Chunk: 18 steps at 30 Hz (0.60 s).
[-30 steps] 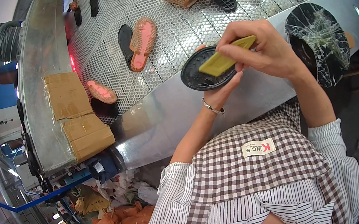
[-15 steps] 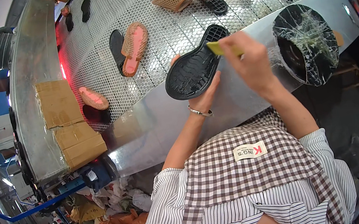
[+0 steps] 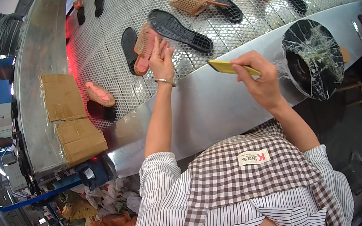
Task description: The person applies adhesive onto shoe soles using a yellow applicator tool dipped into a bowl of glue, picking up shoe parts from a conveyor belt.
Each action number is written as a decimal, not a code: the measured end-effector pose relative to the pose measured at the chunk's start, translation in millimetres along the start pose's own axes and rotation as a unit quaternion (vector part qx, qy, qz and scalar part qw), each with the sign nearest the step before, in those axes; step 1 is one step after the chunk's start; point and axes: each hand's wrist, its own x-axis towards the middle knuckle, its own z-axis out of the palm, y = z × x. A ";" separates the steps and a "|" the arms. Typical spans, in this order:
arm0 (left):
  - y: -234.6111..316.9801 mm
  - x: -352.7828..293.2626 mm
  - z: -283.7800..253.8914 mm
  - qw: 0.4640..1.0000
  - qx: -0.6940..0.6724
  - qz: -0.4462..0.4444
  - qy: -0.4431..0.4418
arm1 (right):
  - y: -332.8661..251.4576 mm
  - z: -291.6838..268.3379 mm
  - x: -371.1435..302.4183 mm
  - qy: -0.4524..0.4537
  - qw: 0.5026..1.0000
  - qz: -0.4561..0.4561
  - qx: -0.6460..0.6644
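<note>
We count about eight black soles and six tan or pink uppers on the perforated metal belt [image 3: 236, 41], two cardboard pieces [image 3: 69, 115] at its left. Our left hand [image 3: 162, 61], fingers apart, touches the black ridged sole [image 3: 179, 29] lying flat mid-belt. Our right hand [image 3: 261, 78] is clamped on a yellow brush [image 3: 231, 67] nearer us.
</note>
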 end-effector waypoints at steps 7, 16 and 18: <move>25.6 42.3 -42.6 0.948 0.178 0.173 0.201 | 17.1 -56.5 -33.7 0.064 0.989 0.135 0.006; -48.5 108.9 -168.6 0.854 0.520 -0.009 0.025 | 24.8 -107.2 -61.2 0.181 0.966 0.186 -0.003; -61.5 107.3 -161.9 0.782 0.616 -0.014 0.095 | 25.5 -114.7 -65.0 0.191 0.962 0.197 -0.003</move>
